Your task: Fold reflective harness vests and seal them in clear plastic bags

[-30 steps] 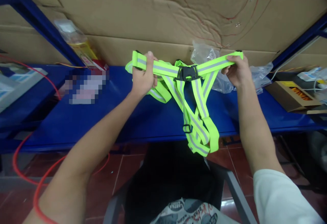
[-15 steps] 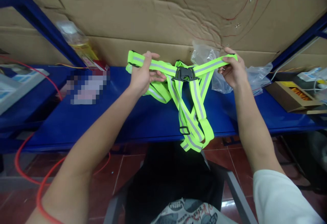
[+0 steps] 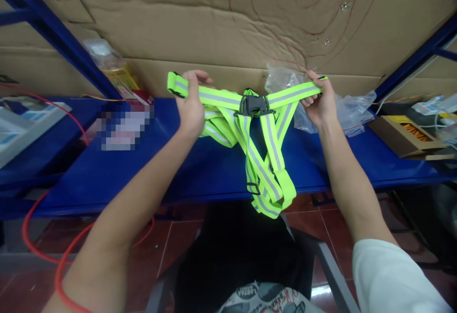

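A neon yellow-green reflective harness [image 3: 221, 97] with grey stripes is stretched between my two hands over the blue table. My left hand [image 3: 191, 106] grips its belt near the left end, thumb on top, and a short loop sticks out beyond it. The belt's right end is pinched in my right hand [image 3: 321, 101]. Midway between them sits a black buckle [image 3: 254, 105], its halves joined. Shoulder straps hang below, crossing and folded, with a black slider [image 3: 253, 188] on one. Their lower loop dangles past the table's front edge. More strap bunches up behind my left hand.
Clear plastic bags [image 3: 352, 111] lie beyond my right hand. An open cardboard box [image 3: 403, 137] stands at the right. A bottle [image 3: 114, 68] with yellow liquid is at the back left, against the cardboard wall [image 3: 171, 23]. A red hose [image 3: 26, 229] loops at the left.
My left hand has moved slightly left and turned, pulling the belt straighter. The buckle and right hand have shifted a little left in view. Both hands keep their hold.
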`<state>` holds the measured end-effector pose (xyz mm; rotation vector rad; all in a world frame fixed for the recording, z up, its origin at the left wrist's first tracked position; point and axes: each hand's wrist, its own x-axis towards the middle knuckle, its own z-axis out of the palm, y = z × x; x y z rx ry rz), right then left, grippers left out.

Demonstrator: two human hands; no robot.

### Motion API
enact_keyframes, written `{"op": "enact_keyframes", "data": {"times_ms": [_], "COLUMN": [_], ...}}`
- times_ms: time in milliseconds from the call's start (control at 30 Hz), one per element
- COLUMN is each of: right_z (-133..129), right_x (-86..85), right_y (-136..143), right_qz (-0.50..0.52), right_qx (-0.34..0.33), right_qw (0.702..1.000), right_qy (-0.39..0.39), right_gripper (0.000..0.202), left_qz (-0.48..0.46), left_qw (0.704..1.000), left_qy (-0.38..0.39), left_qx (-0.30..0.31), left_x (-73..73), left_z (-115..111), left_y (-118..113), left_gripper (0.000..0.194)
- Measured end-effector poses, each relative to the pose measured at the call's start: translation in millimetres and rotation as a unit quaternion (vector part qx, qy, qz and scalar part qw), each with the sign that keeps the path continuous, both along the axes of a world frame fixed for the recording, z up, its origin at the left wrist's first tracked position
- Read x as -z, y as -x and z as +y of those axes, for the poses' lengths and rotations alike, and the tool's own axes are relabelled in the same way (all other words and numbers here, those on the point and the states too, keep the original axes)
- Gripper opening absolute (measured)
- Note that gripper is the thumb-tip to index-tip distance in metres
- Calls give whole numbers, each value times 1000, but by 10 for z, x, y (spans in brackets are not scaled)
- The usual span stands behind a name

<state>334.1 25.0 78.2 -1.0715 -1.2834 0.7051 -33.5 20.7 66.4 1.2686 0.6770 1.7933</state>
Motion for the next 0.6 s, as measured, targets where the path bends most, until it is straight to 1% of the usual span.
{"op": "enact_keyframes", "data": {"times_ms": [33, 100, 167, 233, 333, 400, 433, 500, 567, 600], "right_z": [-7, -28, -56, -89, -157, -213, -244, -307, -369, -396], "right_x": [16, 49, 74, 83, 68, 54, 51, 51, 59, 63], "right_y": [53, 177, 297, 385, 458, 509, 544, 632, 717, 749], "right_qz": [-3, -5, 2, -9, -56, -52, -36, -1, 8, -5], "right_qx": [6, 18, 19, -5, -66, -105, -126, -164, -180, -176], "right_qw": [1000, 1000, 999, 999, 995, 993, 991, 986, 984, 984], "right_qy": [-1, -10, -30, -47, -47, -31, -21, -1, 4, 0], "right_gripper": [69, 68, 70, 73, 77, 76, 74, 72, 69, 67], "left_qz": [-22, -40, -24, 2, 75, 169, 231, 359, 479, 531], "left_qw": [1000, 999, 999, 998, 994, 980, 965, 921, 861, 828], "left_qy": [-18, -26, -24, -51, -83, -103, -121, -151, -172, -177], "left_qx": [-10, -9, 19, 25, 10, -11, -20, -26, -13, -1], "left_x": [-5, 4, 34, 70, 100, 98, 95, 93, 109, 126], "left_z": [11, 47, 78, 68, -74, -238, -327, -498, -624, -663], "left_y": [-16, -53, -84, -107, -131, -150, -164, -201, -249, -272], "left_gripper": [51, 55, 59, 61, 60, 59, 59, 68, 79, 82]}}
